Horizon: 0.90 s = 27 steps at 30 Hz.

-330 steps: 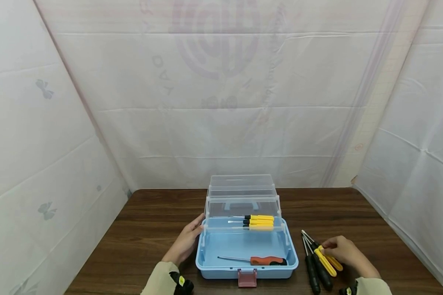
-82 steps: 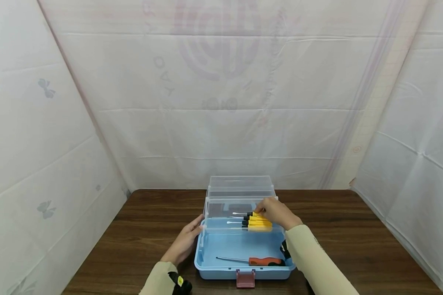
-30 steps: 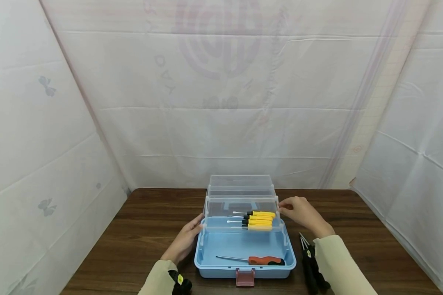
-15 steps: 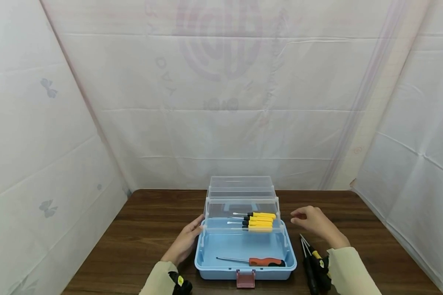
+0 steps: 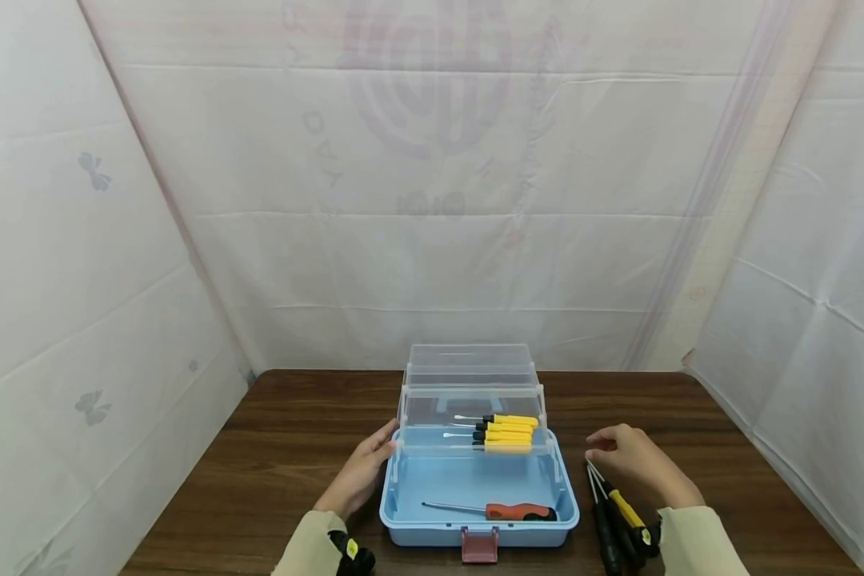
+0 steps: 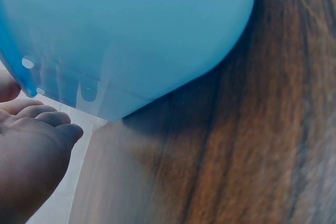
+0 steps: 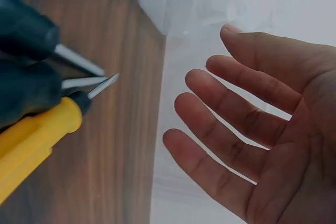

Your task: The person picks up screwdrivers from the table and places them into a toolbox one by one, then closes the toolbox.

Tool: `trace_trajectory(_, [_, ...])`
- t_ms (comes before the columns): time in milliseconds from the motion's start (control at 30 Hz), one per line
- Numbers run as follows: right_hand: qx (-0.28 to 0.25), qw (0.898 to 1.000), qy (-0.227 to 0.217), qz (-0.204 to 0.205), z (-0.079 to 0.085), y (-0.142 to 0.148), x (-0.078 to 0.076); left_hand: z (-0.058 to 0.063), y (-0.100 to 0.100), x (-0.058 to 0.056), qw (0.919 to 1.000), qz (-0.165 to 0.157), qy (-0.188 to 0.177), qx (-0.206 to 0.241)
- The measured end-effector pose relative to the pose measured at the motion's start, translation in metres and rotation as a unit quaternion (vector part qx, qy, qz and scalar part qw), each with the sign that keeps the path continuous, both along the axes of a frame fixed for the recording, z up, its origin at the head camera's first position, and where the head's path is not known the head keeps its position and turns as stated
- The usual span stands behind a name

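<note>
My left hand (image 5: pixel 360 472) rests against the left side of a light blue toolbox (image 5: pixel 475 534), fingers extended along it by the rear corner. My right hand (image 5: pixel 641 460), holding nothing, hovers over the table to the right of the box. In the right wrist view its fingers (image 7: pixel 226 98) are spread and slightly bent. Below it lie a yellow-handled screwdriver (image 5: pixel 625 506) and two black-handled screwdrivers (image 5: pixel 605 532), tips pointing away from me. Several small yellow screwdrivers (image 5: pixel 507 432) lie side by side in the clear upper tray. An orange-and-black screwdriver (image 5: pixel 522 512) lies in the box's bottom.
The toolbox's clear lid (image 5: pixel 470 364) stands raised at the back, and its reddish latch (image 5: pixel 479 546) hangs down in front. Everything stands on a dark wooden table (image 5: pixel 288 432). White sheeting (image 5: pixel 432 264) hangs behind the table and on both sides.
Over these frames my right hand has put a yellow screwdriver from the table into the upper tray, let go and drawn back to the right. My left hand has stayed at the box.
</note>
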State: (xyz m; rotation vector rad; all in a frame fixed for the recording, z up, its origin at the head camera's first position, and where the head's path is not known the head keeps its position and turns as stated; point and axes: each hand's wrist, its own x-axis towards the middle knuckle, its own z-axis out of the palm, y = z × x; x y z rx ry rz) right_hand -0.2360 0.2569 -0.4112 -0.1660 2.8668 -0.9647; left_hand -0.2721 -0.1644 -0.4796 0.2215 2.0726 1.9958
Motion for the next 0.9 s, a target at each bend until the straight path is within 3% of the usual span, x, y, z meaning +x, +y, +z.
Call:
trace_trajectory(300, [-0.003, 1.0, -0.027, 0.007, -0.013, 0.014, 0.005, 0.0, -0.001, 0.0, 1.0, 0.0, -0.001, 0.001])
trace_trajectory(533, [0.018, 0.998, -0.02, 0.049, -0.027, 0.03, 0.001, 0.0, -0.001, 0.0, 1.0, -0.006, 0.004, 0.002])
trace_trajectory(633, [0.014, 0.999, -0.037, 0.036, -0.03, 0.031, 0.003, 0.0, -0.001, 0.0, 1.0, -0.007, 0.003, 0.003])
trace_trajectory(767, [0.0, 0.997, -0.07, -0.011, -0.032, 0.028, 0.006, 0.0, -0.001, 0.0, 1.0, -0.005, 0.0, 0.0])
trace_trajectory(900, [0.001, 0.996, -0.087, -0.025, -0.034, 0.028, 0.009, 0.0, -0.001, 0.0, 1.0, -0.004, -0.001, 0.0])
